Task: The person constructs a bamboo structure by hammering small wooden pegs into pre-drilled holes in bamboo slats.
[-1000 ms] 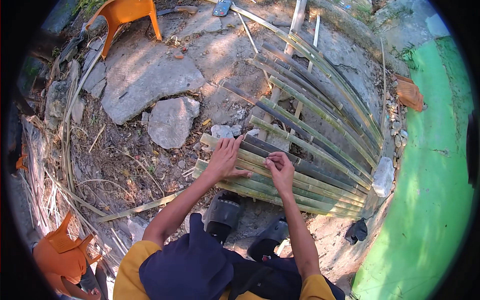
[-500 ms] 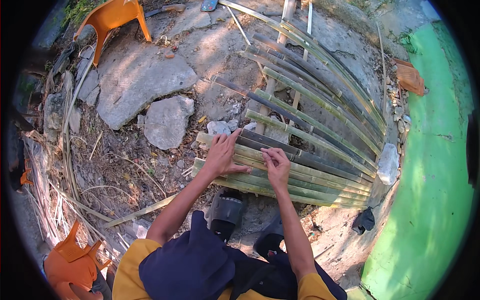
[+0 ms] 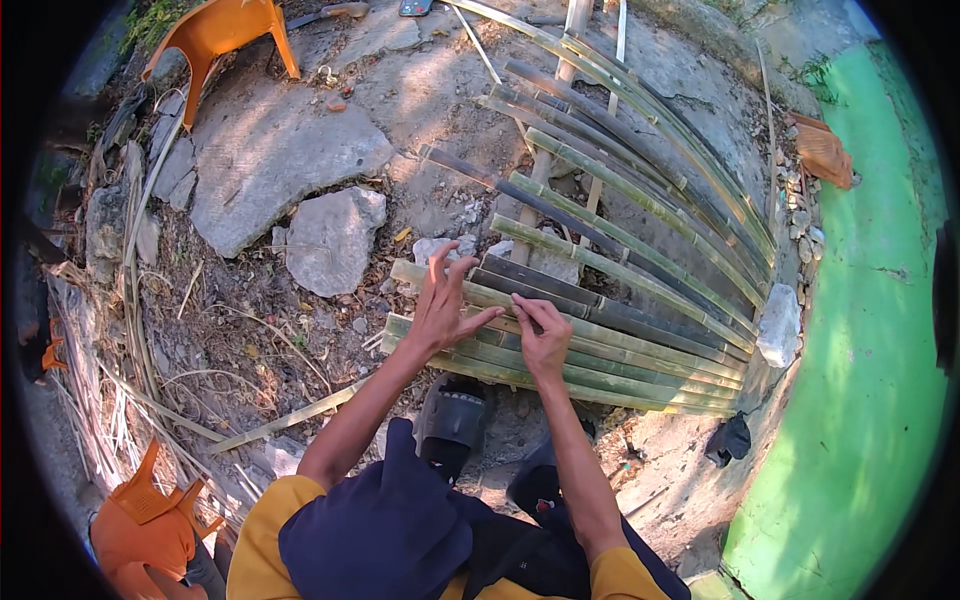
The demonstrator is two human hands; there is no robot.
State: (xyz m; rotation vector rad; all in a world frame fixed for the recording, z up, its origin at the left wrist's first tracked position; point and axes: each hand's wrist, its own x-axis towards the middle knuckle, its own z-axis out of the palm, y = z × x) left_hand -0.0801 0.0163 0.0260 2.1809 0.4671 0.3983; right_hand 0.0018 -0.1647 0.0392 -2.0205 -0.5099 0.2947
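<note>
Several long split bamboo strips, green and dark, lie side by side before me, packed close at the near side. My left hand is over the left ends of the near strips, thumb and fingers spread, with nothing visible in it. Close by on the right, my right hand is just above the same strips, thumb and forefinger pinched together. Whatever it pinches is too small to make out. Farther off, more bamboo strips fan out with gaps, lying across a wooden pole.
Flat broken concrete slabs lie at the left. An orange plastic chair stands at the far left, with a knife near it. A white stone sits at the strips' right ends, beside a green painted strip of ground.
My left hand's fingers have lifted and spread, with the thumb now nearer my right hand. My right hand has shifted slightly left, still pinched. The bamboo strips look unmoved.
</note>
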